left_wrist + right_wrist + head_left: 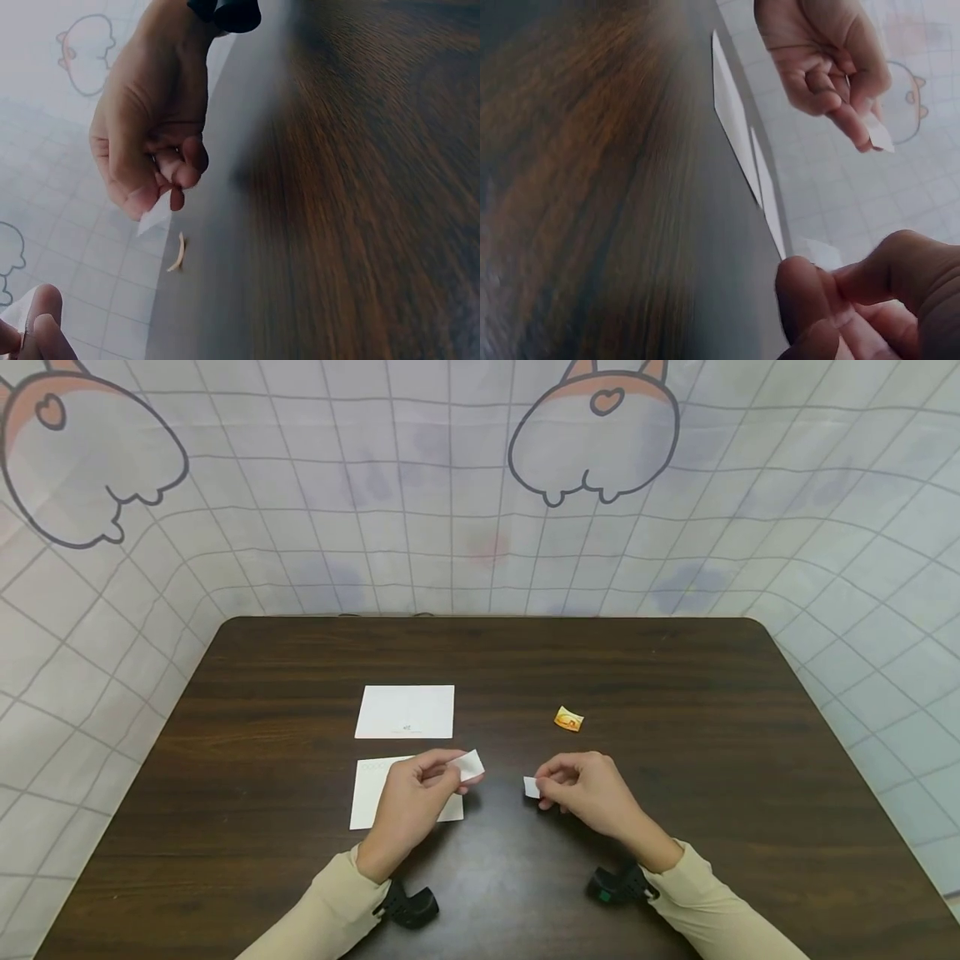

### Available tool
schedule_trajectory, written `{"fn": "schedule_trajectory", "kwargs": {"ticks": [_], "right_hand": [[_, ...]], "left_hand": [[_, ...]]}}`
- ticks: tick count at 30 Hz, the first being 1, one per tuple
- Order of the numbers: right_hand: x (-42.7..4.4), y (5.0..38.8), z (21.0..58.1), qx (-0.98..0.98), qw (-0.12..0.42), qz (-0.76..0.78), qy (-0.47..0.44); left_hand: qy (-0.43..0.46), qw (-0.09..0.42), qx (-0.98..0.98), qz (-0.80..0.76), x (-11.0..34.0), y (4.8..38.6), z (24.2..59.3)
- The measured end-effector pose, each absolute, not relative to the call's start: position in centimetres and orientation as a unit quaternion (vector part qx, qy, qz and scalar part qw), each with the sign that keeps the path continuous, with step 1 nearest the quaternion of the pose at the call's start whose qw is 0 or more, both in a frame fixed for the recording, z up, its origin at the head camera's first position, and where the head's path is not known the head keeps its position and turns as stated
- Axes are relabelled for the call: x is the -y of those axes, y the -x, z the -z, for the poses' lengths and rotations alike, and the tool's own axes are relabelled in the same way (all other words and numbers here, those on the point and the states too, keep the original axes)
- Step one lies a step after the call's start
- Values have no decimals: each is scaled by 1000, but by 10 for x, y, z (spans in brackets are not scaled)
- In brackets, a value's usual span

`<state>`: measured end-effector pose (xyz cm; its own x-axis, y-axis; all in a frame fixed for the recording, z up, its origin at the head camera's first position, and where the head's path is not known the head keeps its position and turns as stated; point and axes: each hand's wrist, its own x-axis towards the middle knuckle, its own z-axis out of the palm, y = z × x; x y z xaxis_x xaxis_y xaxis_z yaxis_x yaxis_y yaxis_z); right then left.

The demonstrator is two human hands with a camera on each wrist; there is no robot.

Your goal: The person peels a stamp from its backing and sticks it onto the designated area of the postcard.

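Our left fingers (441,757) pinch white scrap (469,766) at tips; our right fingers (561,763) pinch second slip (531,787). Curled yellow piece (568,719) lies beyond right fingers on bench (712,735). Loose pinch could drop either; tight squeeze could crease them.

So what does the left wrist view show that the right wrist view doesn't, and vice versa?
Left wrist view only: the small yellow piece, edge-on, and the black wrist device.
Right wrist view only: two white cards.
Both: the left hand and the right hand, each pinching a white slip, plus the dark table and patterned backdrop.
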<state>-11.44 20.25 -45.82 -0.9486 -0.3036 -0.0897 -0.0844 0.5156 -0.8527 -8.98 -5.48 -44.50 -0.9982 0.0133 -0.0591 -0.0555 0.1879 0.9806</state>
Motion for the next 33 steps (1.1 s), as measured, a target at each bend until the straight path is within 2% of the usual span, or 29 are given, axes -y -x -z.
{"fn": "schedule_trajectory", "kwargs": {"ticks": [4,18,24,33], "right_hand": [[-205,117,460,-878,119,449,117],[-213,113,456,-922,77,351,143],[-216,114,453,-928,56,342,134],[-207,112,446,-909,20,383,163]], "left_hand": [[14,38,-768,-640,56,90,446],[1,81,-753,-653,59,89,448],[-19,110,-749,-654,59,89,450],[-31,124,-728,-674,58,88,449]]}}
